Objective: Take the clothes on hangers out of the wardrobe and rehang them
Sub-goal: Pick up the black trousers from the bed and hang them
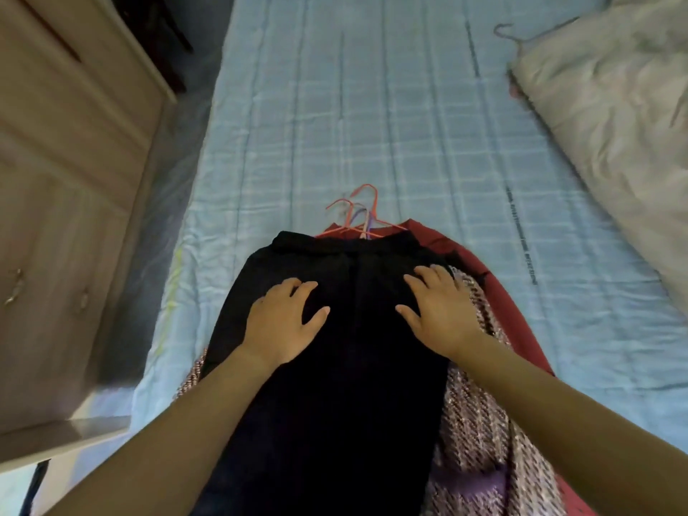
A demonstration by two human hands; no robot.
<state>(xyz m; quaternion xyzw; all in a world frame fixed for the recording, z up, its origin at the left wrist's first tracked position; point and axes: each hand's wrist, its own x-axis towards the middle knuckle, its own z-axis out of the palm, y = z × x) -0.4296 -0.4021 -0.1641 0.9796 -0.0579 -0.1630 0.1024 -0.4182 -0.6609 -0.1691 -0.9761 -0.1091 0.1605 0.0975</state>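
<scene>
Left grip, right grip spread flat on black garment; hangers beyond on bed

We note open blue sheet beyond the hanger hooks, wide from the bed's left edge to the pale bundle that blocks the far right. The clothes pile fills the near middle. At left the cabinet stands close beside the bed, leaving only a narrow gap.
</scene>
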